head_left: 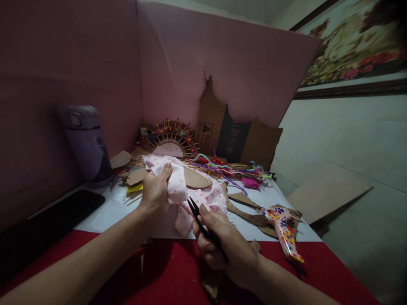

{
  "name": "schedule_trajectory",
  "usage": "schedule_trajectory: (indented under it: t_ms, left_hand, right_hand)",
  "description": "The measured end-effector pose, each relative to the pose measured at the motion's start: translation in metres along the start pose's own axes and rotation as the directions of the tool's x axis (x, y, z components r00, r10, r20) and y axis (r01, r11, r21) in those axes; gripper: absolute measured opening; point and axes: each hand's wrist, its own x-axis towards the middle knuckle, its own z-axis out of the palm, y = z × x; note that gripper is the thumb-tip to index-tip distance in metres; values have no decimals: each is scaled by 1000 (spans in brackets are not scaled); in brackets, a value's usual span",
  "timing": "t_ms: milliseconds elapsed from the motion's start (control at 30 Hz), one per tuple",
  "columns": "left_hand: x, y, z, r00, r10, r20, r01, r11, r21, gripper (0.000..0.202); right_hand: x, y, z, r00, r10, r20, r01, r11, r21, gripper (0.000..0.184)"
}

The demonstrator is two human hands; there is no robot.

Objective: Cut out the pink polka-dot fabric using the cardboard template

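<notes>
My left hand (155, 188) grips a white cloth with pink-red dots (173, 180), its thumb pressed on top. Part of the cloth wraps over a rounded piece of cardboard (195, 178), whose bare brown face shows on the right. More of the cloth hangs below and spreads to the right. In my right hand (219, 235) is a pair of black scissors (194, 208), the dark tips slightly apart and close to the cloth's lower edge. The fingers are curled round the handles, which are mostly hidden.
A fan-shaped stick craft (171, 137) and torn cardboard (222, 131) stand at the back, with colourful pipe cleaners (222, 167) before them. A purple bottle (85, 144) and a black phone (79, 205) are left. A flowered glue gun (284, 233) lies right, near cardboard scraps (244, 209).
</notes>
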Motion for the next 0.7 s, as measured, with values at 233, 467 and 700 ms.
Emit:
schedule_trajectory:
  t_ms: [233, 467, 700]
  left_hand:
    - [-1, 2, 2, 1000, -11, -24, 11, 1000, 5, 29]
    - [-2, 3, 2, 999, -36, -11, 36, 999, 4, 27]
    - [-1, -1, 0, 999, -43, 8, 43, 999, 15, 28]
  right_hand:
    - [0, 0, 0, 999, 39, -3, -39, 999, -30, 45]
    - [-1, -3, 2, 995, 68, 74, -64, 996, -57, 47]
    - [-1, -3, 2, 996, 76, 54, -73, 996, -52, 47]
